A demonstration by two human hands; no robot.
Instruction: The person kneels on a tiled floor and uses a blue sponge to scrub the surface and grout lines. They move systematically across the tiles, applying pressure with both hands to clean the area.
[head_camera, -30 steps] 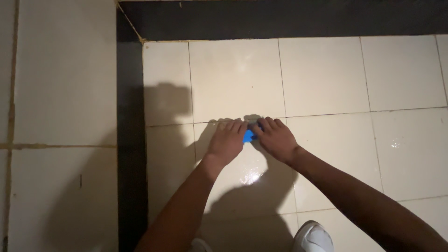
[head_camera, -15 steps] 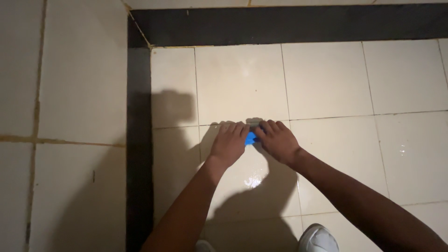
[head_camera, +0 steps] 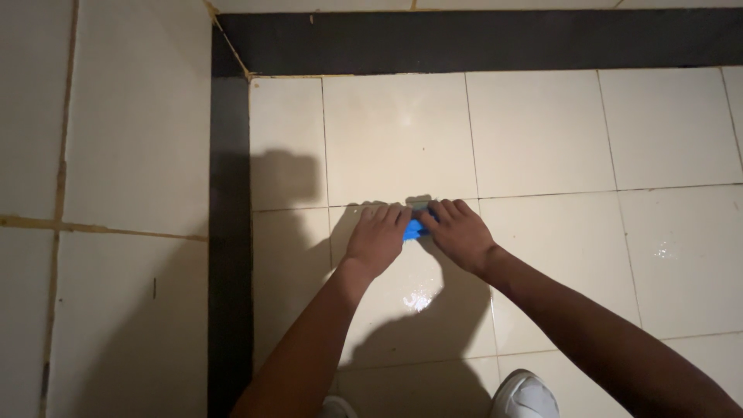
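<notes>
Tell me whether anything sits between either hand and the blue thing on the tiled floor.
Nothing visible does. The left hand and right hand both press directly on the blue thing, which shows only in the gap between them on the wet cream floor tiles.

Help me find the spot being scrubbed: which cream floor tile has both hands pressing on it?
The cream floor tile just below the horizontal grout line, second from the black strip; left hand and right hand press a blue thing there.
</notes>
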